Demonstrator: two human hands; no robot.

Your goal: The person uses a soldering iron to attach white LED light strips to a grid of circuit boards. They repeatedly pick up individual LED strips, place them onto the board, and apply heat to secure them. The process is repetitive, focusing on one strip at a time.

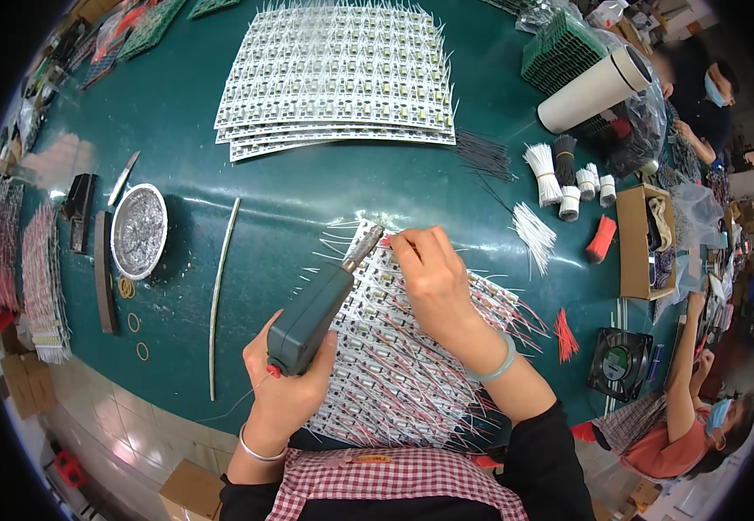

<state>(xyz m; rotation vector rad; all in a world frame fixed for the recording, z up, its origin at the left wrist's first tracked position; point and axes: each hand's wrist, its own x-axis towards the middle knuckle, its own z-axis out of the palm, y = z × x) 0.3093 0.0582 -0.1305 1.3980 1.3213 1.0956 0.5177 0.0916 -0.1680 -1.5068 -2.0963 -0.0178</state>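
My left hand (pixel 286 395) is wrapped round a dark green soldering gun (pixel 309 321). Its metal tip points up and touches or nearly touches the far end of a white circuit board panel (pixel 368 347). Many red and white wires stick out of that panel, which lies right in front of me. At the same far end, my right hand (pixel 436 278) is closed in a pinch, with a bit of red wire (pixel 385 242) showing at the fingertips. A thin strand of solder wire (pixel 238 405) trails from the back of the gun.
Beyond my hands lies a stack of white panels (pixel 338 74). To the left are a bowl of silvery metal (pixel 140 230), a long rod (pixel 223 300) and rubber bands (pixel 134 323). Wire bundles (pixel 543 174), a cardboard box (pixel 635 243) and a fan (pixel 620 363) sit right; two people are beyond.
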